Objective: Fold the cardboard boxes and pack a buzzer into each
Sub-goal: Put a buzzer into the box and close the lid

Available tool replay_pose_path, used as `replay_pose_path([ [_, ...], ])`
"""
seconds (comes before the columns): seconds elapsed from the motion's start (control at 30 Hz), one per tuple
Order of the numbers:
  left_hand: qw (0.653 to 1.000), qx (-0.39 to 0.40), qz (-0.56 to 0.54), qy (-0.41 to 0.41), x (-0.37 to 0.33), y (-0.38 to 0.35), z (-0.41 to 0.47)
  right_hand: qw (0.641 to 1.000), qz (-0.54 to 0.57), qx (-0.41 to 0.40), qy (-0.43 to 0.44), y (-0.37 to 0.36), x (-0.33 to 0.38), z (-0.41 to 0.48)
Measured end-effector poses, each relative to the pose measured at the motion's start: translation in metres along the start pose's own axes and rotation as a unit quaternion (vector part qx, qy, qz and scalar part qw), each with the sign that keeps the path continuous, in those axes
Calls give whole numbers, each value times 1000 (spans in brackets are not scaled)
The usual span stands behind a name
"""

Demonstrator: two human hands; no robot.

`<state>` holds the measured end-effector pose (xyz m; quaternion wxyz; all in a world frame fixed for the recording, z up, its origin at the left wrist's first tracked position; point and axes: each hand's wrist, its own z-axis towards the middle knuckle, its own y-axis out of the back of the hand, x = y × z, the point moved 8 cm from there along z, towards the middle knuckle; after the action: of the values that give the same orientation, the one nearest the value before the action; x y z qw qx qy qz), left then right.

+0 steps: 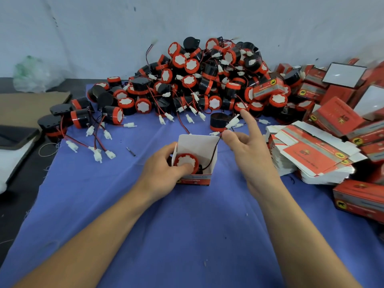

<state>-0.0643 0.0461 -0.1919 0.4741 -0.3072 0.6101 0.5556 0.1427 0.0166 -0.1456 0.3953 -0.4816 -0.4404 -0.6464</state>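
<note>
A small white-and-red cardboard box stands open at the middle of the blue cloth, with a round black buzzer with a red rim and white face set inside it. The left hand grips the box's left side, thumb on the buzzer's face. The right hand, forefinger raised, seems to pinch the thin black wire that runs up from the buzzer over the box's right wall. A heap of loose buzzers lies along the cloth's far edge. A stack of flat unfolded cartons and closed red boxes crowd its right edge.
</note>
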Motion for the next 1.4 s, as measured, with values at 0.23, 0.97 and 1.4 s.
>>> replay_pose_path([
  [0.23, 1000, -16, 5, 15, 5, 1, 1, 984, -36, -94, 150, 13, 43, -13],
  [0.97, 996, -9, 90, -20, -12, -10, -9, 944, -277, -37, 174, -28, 43, -48],
  [1.4, 999, -2, 45, -13, -4, -10, -5, 792, -570, -65, 210, -34, 48, -28],
])
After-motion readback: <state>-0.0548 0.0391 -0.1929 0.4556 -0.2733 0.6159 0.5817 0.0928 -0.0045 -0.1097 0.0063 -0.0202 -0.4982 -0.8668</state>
